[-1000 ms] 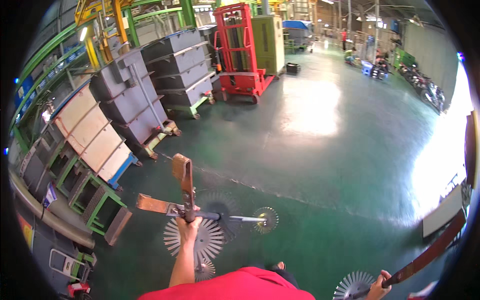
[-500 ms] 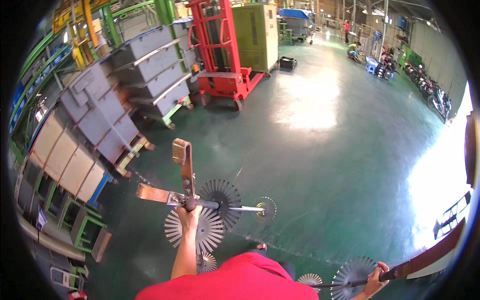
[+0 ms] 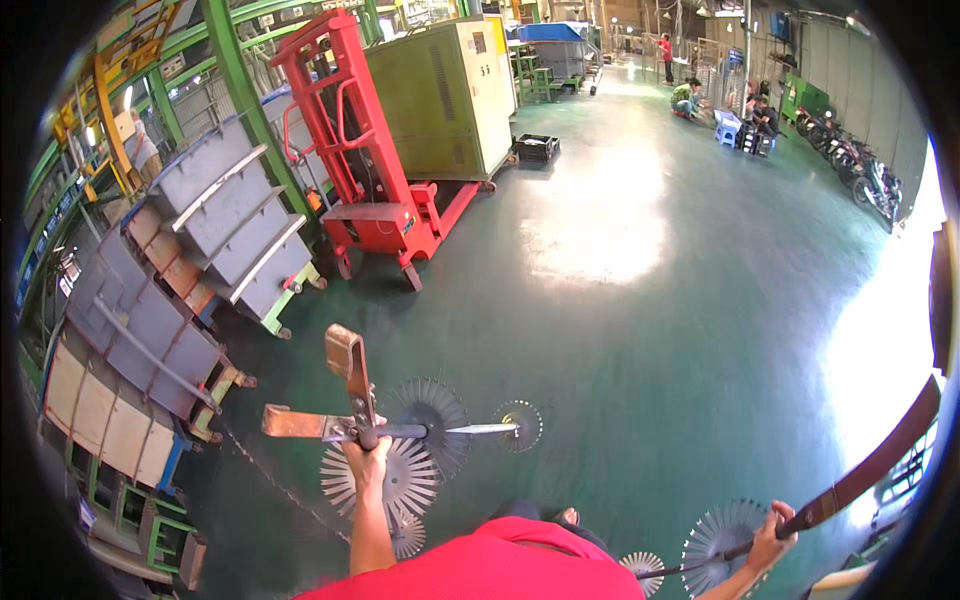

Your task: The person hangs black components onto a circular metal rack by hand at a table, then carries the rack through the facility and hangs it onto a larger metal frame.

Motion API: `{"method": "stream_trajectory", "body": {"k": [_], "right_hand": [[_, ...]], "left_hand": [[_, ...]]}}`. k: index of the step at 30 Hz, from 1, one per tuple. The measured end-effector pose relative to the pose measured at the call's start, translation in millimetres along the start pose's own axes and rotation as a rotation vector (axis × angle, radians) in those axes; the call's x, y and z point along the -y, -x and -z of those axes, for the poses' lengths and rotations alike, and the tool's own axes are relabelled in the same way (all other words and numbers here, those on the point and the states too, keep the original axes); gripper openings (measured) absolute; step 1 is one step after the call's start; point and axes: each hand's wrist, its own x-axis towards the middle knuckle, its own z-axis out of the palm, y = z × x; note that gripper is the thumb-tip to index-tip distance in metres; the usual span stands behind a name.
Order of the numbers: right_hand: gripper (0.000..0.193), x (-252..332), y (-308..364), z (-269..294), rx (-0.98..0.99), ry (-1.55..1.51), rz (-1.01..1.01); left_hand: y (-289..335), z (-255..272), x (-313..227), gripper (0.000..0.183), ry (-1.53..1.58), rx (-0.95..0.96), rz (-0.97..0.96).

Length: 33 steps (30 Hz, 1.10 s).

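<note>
My left hand (image 3: 368, 462) is wrapped round the dark shaft of a metal rack (image 3: 398, 431) that has two flat copper-coloured hooks (image 3: 347, 365). Slotted metal discs hang on it: a dark one (image 3: 432, 412), a paler one (image 3: 400, 480) beneath, a small one at the bottom and a small toothed one (image 3: 519, 426) at the pointed tip. On the right, my right hand (image 3: 773, 540) grips a second dark rod (image 3: 738, 551), which runs into a long brown flat bar (image 3: 868, 468). This rod carries a large slotted disc (image 3: 715, 530) and a smaller one (image 3: 642, 568).
A red lift stacker (image 3: 380, 222) stands ahead on the left before a green cabinet (image 3: 435, 100). Grey bins (image 3: 235, 215) on wheeled frames line the left. A black crate (image 3: 538, 148) sits on the green floor. People crouch or sit at the far right near parked motorbikes (image 3: 875, 185).
The stacker, cabinet and bins appear closer and further left, as I have moved forward along the floor. Both hands keep their grips on the racks.
</note>
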Motion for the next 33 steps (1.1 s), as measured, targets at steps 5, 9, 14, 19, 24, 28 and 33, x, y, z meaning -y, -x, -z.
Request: {"method": "stream_trajectory", "body": {"k": [5, 9, 14, 19, 24, 28, 33], "right_hand": [[0.008, 18.3, -169.1, -177.2, 0.2, 0.065, 0.033], [0.012, 29.9, -261.7, -290.6, 0.146, 0.007, -0.051], [0.011, 19.0, -374.8, -413.2, 0.02, 0.081, -0.043], [0.008, 22.3, -485.7, -522.4, -0.143, 0.033, 0.0], [0.011, -7.8, -591.2, -623.4, -0.235, -0.033, -0.043], [0.01, 1.2, -715.9, -738.2, -0.295, 0.134, -0.116], [0.01, 13.3, -864.8, -897.5, -0.106, 0.175, -0.043]], "left_hand": [[-98.0, -180.8, 0.6, 0.031, 0.17, -0.033, 0.019], [-208.1, -289.6, 18.8, 0.03, 0.143, -0.06, 0.048], [-345.8, -482.6, 49.6, 0.027, 0.158, -0.052, 0.155], [-482.5, -654.9, 91.3, 0.024, 0.082, -0.045, 0.184], [-584.1, -787.2, 113.6, 0.026, 0.132, -0.051, 0.2], [-658.6, -886.4, 118.6, 0.029, 0.132, -0.041, 0.113], [-746.6, -1001.9, 130.0, 0.032, 0.177, -0.035, 0.062]]}}
